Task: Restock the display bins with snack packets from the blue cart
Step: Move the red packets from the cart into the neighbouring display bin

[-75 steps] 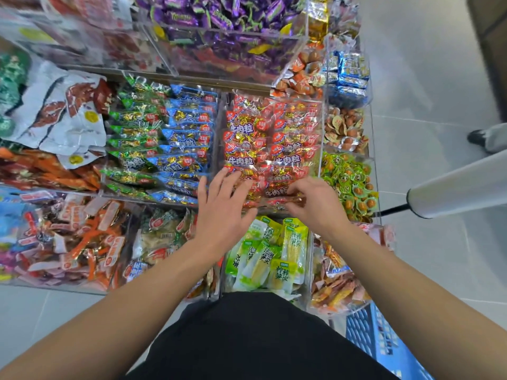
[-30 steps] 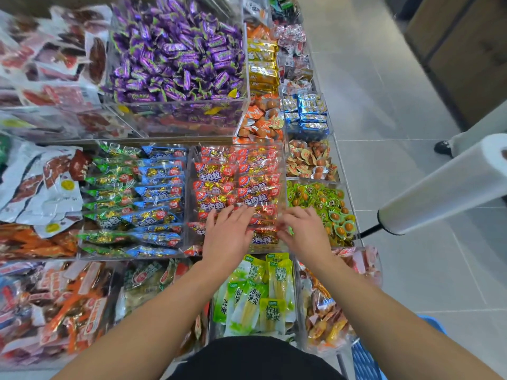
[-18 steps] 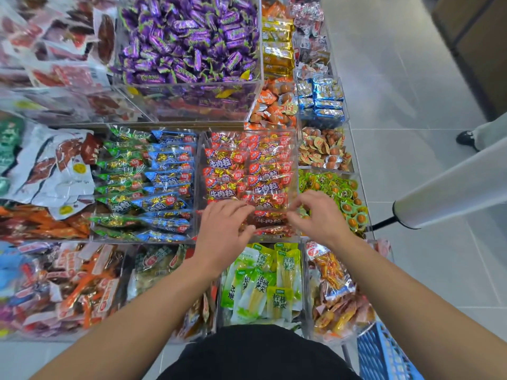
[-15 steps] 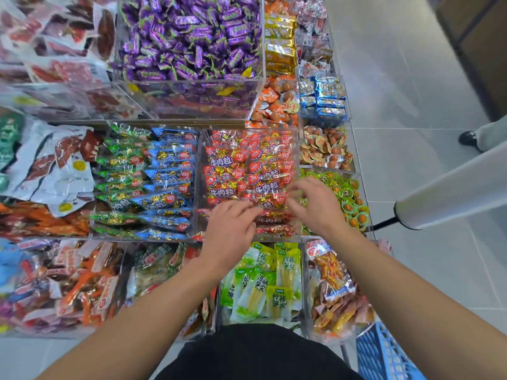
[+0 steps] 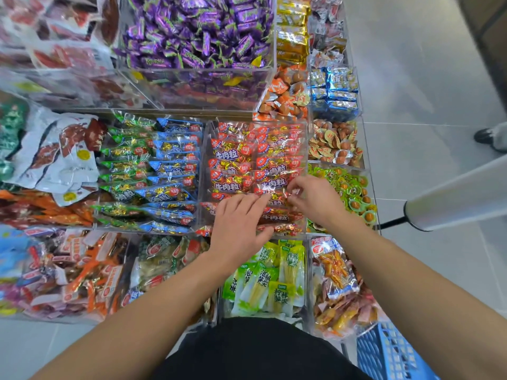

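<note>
Head view, both hands point(image 5: 241, 226) point(image 5: 315, 200) crowding red packets point(image 5: 233, 156)

Red snack packets point(image 5: 256, 160) are flanked by green-and-blue packets point(image 5: 153, 171); purple candies point(image 5: 197, 31) are seen beyond, a blue cart point(image 5: 389, 355) near right.

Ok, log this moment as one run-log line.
left hand: flat on red snack packets | right hand: pinching packet | bin: clear, red packets in rows | blue cart: lower right
</note>
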`<state>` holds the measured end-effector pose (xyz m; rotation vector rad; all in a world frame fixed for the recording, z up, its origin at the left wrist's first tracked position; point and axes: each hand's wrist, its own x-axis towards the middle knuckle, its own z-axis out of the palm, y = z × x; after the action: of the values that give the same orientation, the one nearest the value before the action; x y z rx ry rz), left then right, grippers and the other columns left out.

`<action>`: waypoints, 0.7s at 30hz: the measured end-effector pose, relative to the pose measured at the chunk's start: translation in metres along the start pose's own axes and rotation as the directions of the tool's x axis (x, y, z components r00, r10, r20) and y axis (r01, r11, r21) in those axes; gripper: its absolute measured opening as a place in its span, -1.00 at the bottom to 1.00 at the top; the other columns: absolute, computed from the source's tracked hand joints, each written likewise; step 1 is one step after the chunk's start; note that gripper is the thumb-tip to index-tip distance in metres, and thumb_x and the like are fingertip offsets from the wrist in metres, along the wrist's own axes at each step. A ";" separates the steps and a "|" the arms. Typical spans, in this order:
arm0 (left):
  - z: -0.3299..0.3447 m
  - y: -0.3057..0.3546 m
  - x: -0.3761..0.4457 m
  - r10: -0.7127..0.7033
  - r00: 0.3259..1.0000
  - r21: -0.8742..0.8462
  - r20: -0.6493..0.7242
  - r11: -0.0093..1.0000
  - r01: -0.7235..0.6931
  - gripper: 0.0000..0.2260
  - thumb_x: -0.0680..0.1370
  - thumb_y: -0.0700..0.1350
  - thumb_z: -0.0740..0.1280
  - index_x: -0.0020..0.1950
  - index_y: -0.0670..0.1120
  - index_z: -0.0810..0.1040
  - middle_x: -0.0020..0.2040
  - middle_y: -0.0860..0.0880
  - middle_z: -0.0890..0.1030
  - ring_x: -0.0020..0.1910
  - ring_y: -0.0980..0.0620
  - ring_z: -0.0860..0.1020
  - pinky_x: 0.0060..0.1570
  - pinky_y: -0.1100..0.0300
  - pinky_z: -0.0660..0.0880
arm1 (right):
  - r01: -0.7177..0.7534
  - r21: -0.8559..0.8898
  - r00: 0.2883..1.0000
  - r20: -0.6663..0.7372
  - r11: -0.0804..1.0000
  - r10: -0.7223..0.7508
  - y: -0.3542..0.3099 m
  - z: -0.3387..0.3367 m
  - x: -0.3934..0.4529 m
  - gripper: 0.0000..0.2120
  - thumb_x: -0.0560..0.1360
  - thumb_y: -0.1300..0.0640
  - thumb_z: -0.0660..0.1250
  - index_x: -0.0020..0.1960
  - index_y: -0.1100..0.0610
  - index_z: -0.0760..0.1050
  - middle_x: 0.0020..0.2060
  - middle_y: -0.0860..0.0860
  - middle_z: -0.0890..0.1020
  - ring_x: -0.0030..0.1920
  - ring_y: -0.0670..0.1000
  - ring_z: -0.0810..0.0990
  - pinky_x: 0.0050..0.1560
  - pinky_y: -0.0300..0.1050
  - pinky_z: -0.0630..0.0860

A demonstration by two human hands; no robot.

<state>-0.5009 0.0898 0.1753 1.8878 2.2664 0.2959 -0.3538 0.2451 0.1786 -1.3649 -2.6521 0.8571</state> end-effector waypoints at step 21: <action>0.009 -0.011 0.000 -0.047 0.988 0.079 0.144 0.996 0.036 -0.33 0.59 0.30 0.15 0.63 0.05 0.14 0.60 0.02 0.23 0.55 -0.08 0.16 0.54 -0.10 -0.01 | 0.195 -0.110 0.953 -0.213 0.975 -0.215 0.003 0.044 -0.078 -0.78 0.39 0.19 0.53 0.04 0.12 0.68 -0.11 0.05 0.67 -0.15 0.19 0.57 -0.12 0.01 0.55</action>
<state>-0.5091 0.0883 0.1642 1.8293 2.2460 0.0643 -0.3164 0.1671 0.1565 -1.1002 -2.6210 0.5359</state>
